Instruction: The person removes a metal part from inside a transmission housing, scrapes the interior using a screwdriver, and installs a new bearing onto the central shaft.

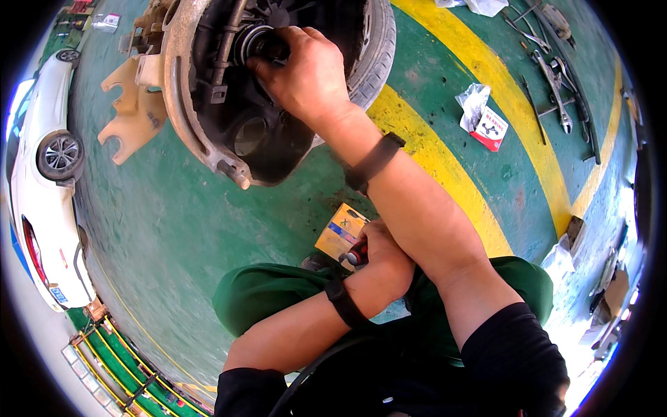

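Bearing [246,43], head view: looks like you're hand-fitting or checking it in the dark housing [281,147]; can't tell which. Next move probably calls for holding it square and turning it gently, feeling for binding. It's inside the housing, near end between thumb and fingers of your right hand [311,73], touching, curled in a pinch. Left hand [386,251]: fingers wrapped round a red-black tool [356,254], beside the yellow box [340,228].

printed lettering on red-and-white box [490,130]; small characters on blue licence plate [59,295] of white car [50,229]
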The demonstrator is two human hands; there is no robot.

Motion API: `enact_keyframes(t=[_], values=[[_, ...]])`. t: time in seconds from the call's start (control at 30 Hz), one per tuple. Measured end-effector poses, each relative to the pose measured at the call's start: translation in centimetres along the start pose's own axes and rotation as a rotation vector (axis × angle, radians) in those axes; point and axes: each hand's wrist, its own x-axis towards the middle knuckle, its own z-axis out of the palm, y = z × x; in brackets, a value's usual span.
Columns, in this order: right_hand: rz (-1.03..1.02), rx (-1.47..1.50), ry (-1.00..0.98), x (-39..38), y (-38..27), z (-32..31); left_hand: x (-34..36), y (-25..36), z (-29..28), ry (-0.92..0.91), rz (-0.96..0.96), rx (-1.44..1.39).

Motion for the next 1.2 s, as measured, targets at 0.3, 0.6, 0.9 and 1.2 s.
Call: enact_keyframes(t=[0.3,0.6,0.9,1.2], values=[[0.007,0.005,-0.008,-0.2,0.3,0.4,-0.2,0.0,-0.5,0.008,0.041,0.012],[0.050,0.034,-0.050,0.1,0.5,0.5,0.0,-0.2,-1.0,-0.039,0.042,-0.007],[0.054,0.170,-0.147,0.6,1.1,1.4,-0.2,-0.1,-0.2,0.038,-0.042,-0.011],[0.100,0.226,-0.223,1.3,1.1,1.1,0.2,0.0,0.9,0.049,-0.038,-0.051]])
